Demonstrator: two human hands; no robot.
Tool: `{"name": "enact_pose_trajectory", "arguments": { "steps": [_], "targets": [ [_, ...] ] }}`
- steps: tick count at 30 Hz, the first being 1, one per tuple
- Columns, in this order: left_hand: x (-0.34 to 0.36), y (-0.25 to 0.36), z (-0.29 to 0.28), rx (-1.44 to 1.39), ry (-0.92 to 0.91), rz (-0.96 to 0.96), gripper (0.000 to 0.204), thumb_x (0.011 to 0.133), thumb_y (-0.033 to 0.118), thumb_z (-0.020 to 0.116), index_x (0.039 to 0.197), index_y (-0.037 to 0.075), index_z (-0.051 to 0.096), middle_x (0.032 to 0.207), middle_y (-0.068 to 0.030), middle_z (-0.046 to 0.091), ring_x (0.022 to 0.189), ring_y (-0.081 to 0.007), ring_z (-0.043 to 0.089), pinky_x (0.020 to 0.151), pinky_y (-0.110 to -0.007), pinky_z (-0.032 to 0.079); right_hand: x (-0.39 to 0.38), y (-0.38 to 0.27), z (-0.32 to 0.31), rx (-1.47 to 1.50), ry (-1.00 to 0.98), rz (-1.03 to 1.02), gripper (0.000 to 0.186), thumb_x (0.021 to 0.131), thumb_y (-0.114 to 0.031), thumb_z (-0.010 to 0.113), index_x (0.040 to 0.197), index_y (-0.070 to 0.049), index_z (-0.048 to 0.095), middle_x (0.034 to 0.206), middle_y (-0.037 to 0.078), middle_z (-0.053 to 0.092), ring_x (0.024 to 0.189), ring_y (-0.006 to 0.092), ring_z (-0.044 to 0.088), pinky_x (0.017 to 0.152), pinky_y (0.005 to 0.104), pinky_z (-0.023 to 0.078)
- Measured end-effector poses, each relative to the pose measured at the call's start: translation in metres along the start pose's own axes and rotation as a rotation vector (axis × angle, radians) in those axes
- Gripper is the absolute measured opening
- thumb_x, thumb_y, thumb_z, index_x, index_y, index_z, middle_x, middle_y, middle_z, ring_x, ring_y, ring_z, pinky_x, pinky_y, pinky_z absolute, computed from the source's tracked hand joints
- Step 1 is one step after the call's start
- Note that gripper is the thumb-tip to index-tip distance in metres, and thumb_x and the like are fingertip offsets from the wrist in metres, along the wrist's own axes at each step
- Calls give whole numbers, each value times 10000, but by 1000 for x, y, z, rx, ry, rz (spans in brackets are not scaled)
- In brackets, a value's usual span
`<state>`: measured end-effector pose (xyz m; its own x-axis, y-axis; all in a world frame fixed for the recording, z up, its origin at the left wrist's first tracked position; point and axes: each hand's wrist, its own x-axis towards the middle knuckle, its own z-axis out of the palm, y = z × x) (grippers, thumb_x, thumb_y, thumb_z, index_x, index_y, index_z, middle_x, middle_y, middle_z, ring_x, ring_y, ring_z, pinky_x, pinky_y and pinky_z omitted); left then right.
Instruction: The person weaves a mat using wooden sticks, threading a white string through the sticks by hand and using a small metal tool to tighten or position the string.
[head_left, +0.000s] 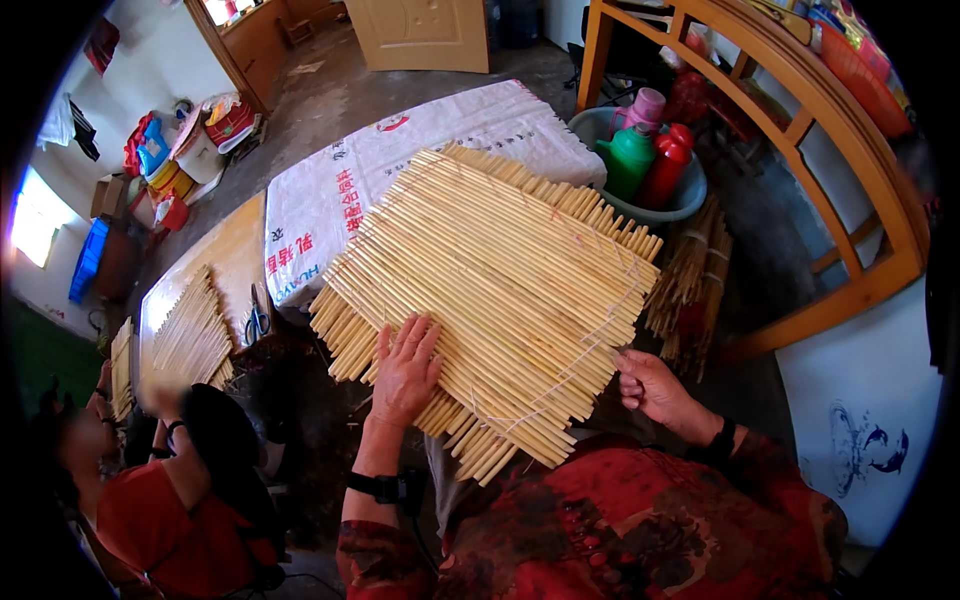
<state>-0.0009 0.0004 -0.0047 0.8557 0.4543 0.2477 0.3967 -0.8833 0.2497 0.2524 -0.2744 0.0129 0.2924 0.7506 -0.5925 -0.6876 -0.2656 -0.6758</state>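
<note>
A mat of pale yellow plant stalks (pixel 500 270) lies tilted before me, partly over my lap and partly over a white printed sack. Its stalks lie in crossing layers, their ends sticking out unevenly. White thread (pixel 560 385) runs in a curved line of stitches near the right and lower edges. My left hand (pixel 405 370) rests flat on the mat's lower left part, fingers stretched out. At the right edge, my right hand (pixel 655 388) has its thumb and fingers pinched together by the stalk ends. What it pinches is too small to make out.
The white sack (pixel 330 190) covers a low table. Blue-handled scissors (pixel 257 322) and another stalk piece (pixel 190 330) lie to the left, near a seated co-worker (pixel 180 510). A basin (pixel 690 205) with flasks, stalk bundles (pixel 690 290) and a wooden frame (pixel 840 230) stand right.
</note>
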Motion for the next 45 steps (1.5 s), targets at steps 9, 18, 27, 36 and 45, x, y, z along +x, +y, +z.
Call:
{"name": "enact_pose_trajectory", "arguments": {
  "steps": [9, 18, 27, 36, 45],
  "targets": [
    [1, 2, -2, -28, 20, 24, 392, 871, 181, 568, 1239, 48, 534, 1378, -103, 469, 1320, -278, 383, 1111, -484, 212, 19, -1, 6, -2, 11, 12, 325, 833, -316, 715, 738, -158, 447, 583, -91, 324, 456, 32, 271, 392, 211, 261],
    [1, 1, -3, -38, 25, 40, 403, 872, 157, 535, 1257, 39, 525, 1374, -113, 470, 1306, -296, 395, 1104, -475, 230, 26, -1, 2, 20, -37, 52, 300, 808, -339, 734, 829, -92, 565, 581, -91, 349, 455, 24, 294, 391, 196, 266],
    [3, 1, -2, -10, 27, 36, 392, 872, 185, 563, 1242, 57, 531, 1366, -92, 474, 1308, -273, 395, 1109, -480, 218, 29, -1, -3, 11, -66, 46, 257, 822, -291, 727, 829, -78, 584, 581, -85, 388, 452, 25, 299, 390, 195, 261],
    [6, 7, -12, -119, -41, 49, 362, 877, 117, 553, 1226, 23, 534, 1290, -142, 524, 1256, -299, 454, 1078, -472, 287, 21, -17, 7, -33, -65, -15, 226, 832, -260, 717, 858, -72, 594, 589, -74, 418, 453, 28, 316, 388, 194, 254],
    [8, 41, -24, -197, -61, -26, 380, 860, 160, 586, 1203, 2, 541, 1322, -185, 475, 1278, -369, 397, 1077, -477, 278, 26, -11, 2, -37, -76, -6, 200, 852, -235, 696, 878, -59, 604, 607, -65, 443, 466, 23, 333, 388, 181, 272]
  ]
}}
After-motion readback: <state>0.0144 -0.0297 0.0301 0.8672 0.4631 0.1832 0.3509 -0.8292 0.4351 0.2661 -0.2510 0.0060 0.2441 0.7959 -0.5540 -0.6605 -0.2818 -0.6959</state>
